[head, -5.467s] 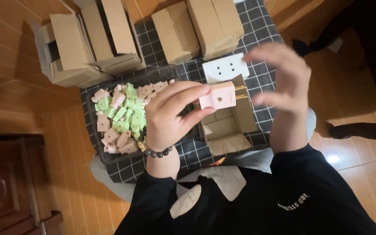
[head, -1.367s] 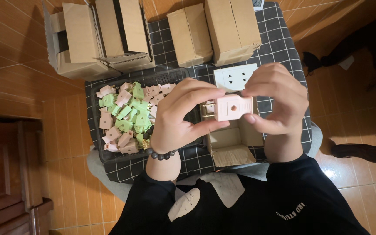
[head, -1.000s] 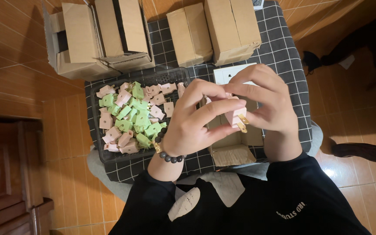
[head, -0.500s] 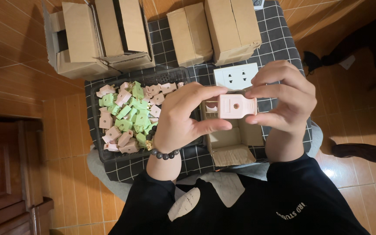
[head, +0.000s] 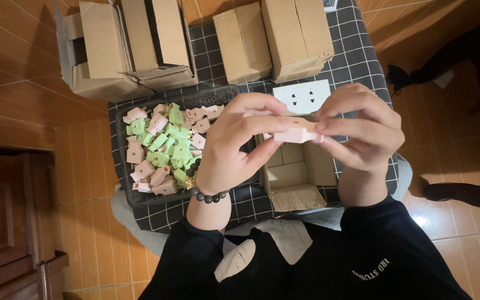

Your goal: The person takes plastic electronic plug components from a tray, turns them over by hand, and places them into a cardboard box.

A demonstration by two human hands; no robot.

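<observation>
Both hands hold one small pink plastic plug adapter (head: pixel 298 132) above an open cardboard box (head: pixel 295 178). My left hand (head: pixel 237 141), with a dark bead bracelet on the wrist, pinches its left end. My right hand (head: pixel 359 133) grips its right end with the fingers curled over it. The adapter is seen edge-on, so its prongs are hidden. A black tray (head: pixel 124 183) to the left holds several pink and green adapters (head: pixel 165 147).
A white socket plate (head: pixel 302 95) lies behind the open box on a black checked cloth (head: pixel 356 61). Closed cardboard boxes (head: pixel 276 36) stand at the back, more cardboard boxes (head: pixel 123 47) at the back left. Another person's dark leg and shoe (head: pixel 465 191) are at the right.
The pink adapter has been turned from face-on to edge-on between my hands. Both hands keep hold of it over the open box.
</observation>
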